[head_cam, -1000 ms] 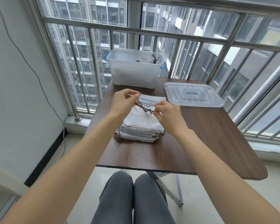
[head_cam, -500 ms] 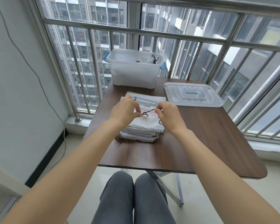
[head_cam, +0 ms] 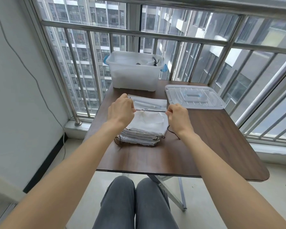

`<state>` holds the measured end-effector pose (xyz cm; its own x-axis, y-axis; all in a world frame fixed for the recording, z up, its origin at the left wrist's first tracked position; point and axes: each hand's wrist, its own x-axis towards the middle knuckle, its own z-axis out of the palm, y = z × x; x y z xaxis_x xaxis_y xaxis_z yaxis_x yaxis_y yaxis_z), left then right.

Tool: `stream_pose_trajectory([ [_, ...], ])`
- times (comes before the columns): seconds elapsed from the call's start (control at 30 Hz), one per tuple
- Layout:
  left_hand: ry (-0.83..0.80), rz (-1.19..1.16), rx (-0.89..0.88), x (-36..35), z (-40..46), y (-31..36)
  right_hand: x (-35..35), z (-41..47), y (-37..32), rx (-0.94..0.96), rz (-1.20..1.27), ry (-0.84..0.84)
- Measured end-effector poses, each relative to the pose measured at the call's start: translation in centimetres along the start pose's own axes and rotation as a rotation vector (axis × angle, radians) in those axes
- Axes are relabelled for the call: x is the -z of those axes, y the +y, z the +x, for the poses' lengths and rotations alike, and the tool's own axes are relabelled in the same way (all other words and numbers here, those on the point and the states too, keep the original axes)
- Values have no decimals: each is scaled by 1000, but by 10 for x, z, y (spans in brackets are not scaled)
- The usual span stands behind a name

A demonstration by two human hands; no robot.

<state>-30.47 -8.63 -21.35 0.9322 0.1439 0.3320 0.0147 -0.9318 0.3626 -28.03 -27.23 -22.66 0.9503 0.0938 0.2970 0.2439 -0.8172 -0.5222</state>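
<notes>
A stack of white drawstring pouches (head_cam: 144, 134) is set on the brown table (head_cam: 205, 146). Just above it, a dark cord (head_cam: 152, 111) is pinched taut between the left hand (head_cam: 120, 112) and the right hand (head_cam: 178, 117). Farther back, a clear bin (head_cam: 134, 75) and a lid (head_cam: 195, 98) are seen.
</notes>
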Motion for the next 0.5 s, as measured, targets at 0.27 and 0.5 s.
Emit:
stream_pose_trajectory([
  [0.27, -113, -102, 24, 1, -2, 0, 6, -2, 8, -147, 164, -43],
  [0.5, -119, 4, -40, 13, -1, 6, 6, 0, 1, -503, 1028, -48],
])
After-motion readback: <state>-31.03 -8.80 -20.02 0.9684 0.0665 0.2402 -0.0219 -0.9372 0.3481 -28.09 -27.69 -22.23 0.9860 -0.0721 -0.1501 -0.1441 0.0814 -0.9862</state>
